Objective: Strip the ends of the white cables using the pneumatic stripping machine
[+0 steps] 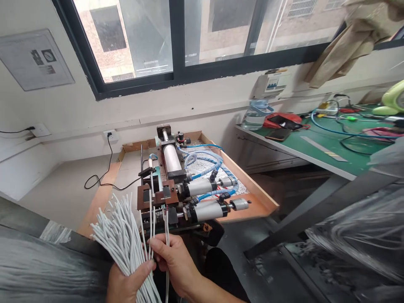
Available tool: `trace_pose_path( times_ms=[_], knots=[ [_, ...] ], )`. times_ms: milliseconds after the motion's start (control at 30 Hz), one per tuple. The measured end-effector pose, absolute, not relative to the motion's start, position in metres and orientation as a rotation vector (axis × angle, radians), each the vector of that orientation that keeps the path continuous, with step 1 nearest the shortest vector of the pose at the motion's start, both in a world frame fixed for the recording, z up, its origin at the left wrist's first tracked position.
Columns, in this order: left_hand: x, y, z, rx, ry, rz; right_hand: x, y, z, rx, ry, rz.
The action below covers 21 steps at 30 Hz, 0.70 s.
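A thick bundle of white cables is gripped in my left hand, its cut ends fanned out up and to the left. My right hand is closed just right of the bundle, thumb and forefinger pinching a few white cables near my left thumb. Further white cables run upright through the fingers of my right hand. Just beyond both hands stands a pneumatic machine with brown clamp blocks and silver cylinders. The upper ends of the right-hand cables lie in front of its blocks.
A wooden-edged tray surrounds the machine, with blue air hoses coiled inside. To the right, a green-topped table carries a phone, a water jug and cords. Plastic-wrapped cable bundles stand at lower right.
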<state>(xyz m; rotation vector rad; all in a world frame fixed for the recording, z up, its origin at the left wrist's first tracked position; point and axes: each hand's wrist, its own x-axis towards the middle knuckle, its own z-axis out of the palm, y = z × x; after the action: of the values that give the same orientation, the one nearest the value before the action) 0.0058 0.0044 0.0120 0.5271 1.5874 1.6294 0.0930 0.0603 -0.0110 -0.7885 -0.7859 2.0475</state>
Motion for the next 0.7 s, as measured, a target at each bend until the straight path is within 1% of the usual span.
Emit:
trace_pose_path(
  times_ms=[167, 400, 700],
  knots=[
    [0.003, 0.002, 0.009, 0.504, 1.601, 1.58, 0.095, 0.062, -0.013, -0.859, -0.679, 1.966],
    [0.0, 0.006, 0.014, 0.476, 1.617, 1.614, 0.094, 0.071, -0.014, -0.795, -0.6, 2.05],
    [-0.002, 0.009, 0.013, 0.417, 1.539, 1.587, 0.092, 0.081, -0.013, -0.763, -0.353, 2.177]
  ],
)
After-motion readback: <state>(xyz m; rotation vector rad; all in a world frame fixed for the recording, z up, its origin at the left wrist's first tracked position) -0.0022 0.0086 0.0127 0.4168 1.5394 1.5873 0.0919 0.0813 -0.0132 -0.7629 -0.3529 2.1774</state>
